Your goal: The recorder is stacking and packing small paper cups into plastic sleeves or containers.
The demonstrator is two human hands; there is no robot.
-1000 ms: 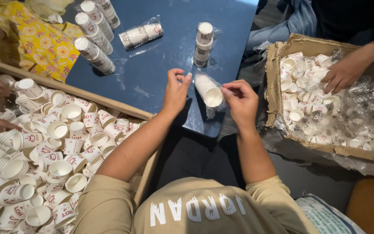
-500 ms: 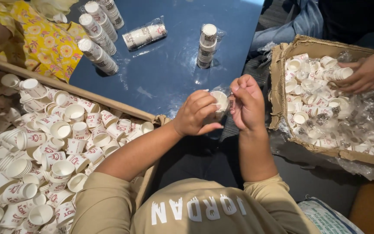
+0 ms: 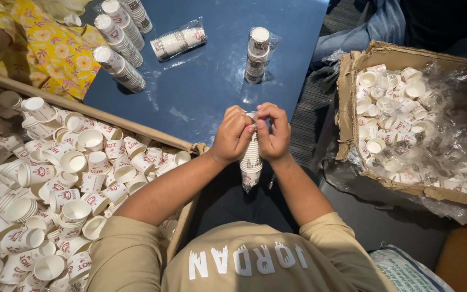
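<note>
item: stack of paper cups (image 3: 251, 162) in a clear plastic sleeve, centre of frame, hanging upright over the near edge of the blue tabletop (image 3: 212, 92). left hand (image 3: 232, 135) and right hand (image 3: 273, 132): fingers pinching the sleeve top shut. risk: thin film may slip or tear, dropping the cups into the lap.

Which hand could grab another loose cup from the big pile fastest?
Left, probably. The left hand is on the same side as the loose cups. The right hand would have to cross over the cup stack both hands hold.
</note>
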